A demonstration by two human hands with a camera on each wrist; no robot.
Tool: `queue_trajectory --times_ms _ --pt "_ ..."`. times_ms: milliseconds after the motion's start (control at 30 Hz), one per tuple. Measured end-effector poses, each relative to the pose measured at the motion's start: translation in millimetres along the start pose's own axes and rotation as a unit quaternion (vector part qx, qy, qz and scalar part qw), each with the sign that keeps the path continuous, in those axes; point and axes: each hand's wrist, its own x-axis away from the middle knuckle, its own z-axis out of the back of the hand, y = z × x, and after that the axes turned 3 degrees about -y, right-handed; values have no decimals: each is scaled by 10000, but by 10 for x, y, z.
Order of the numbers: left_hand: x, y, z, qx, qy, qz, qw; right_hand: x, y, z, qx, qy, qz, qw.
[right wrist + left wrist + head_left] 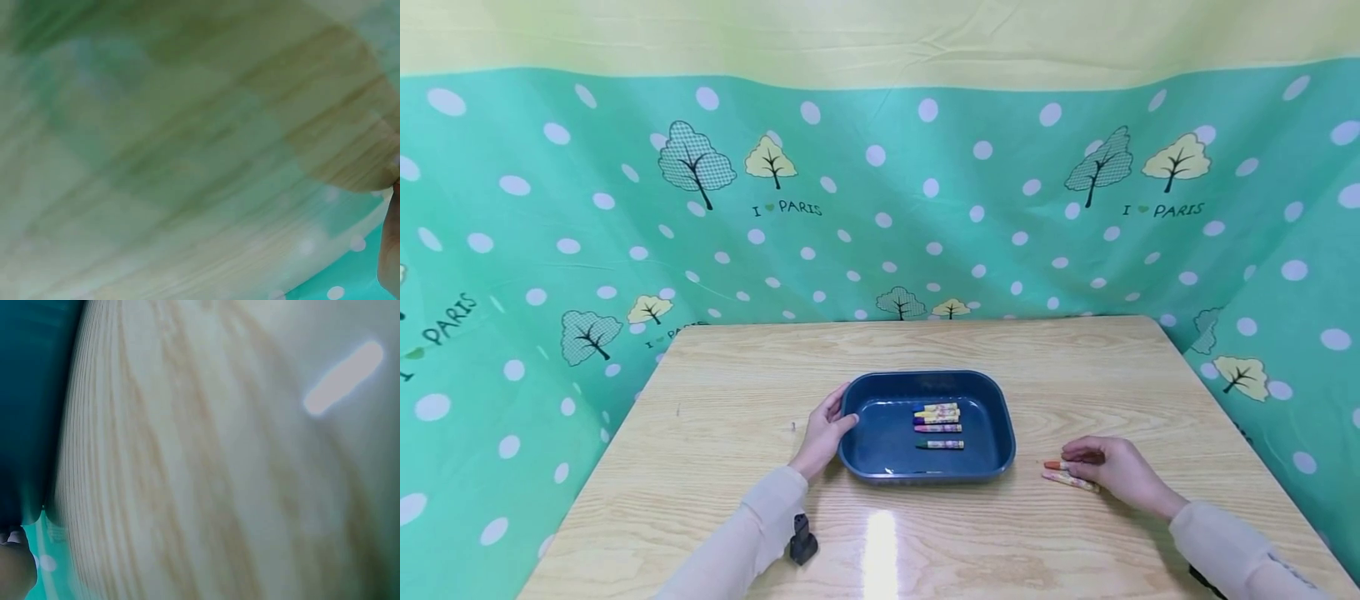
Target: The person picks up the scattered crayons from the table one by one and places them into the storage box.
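A dark blue rectangular tray (880,450) stands on the table, and several paper-wrapped crayons lie in it. Four-sided and shallow, it has rounded corners. Among its crayons are a pink crayon (938,428) and, apart from the rest, a green crayon (942,445). My left hand (823,433) grips the tray's left side, thumb over the rim. To the right of the tray, my right hand (1112,468) pinches an orange crayon (1052,465) at the tabletop. Just in front of it lies a pale pink-tipped crayon (1070,481), partly under the fingers. The right wrist view hardly shows the hand.
The wood-grain table (745,367) reaches back to a green dotted curtain (850,200) that surrounds it on three sides. A small black device (802,542) sits by the left forearm. Light glares off the tabletop in front of the tray.
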Motion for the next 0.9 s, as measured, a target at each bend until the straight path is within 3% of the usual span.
queue_trajectory --times_ms 367,567,800,900 --pt "-44 -99 10 -69 58 -55 9999 -31 -6 -20 431 77 72 9990" --pt "7 17 6 20 8 2 10000 -90 -113 34 118 83 74 9999" --pt "98 179 -30 46 -72 67 9999 -203 -383 153 266 491 617 9965" --pt "113 193 -35 57 -82 55 9999 -257 -512 178 217 597 579 9963"
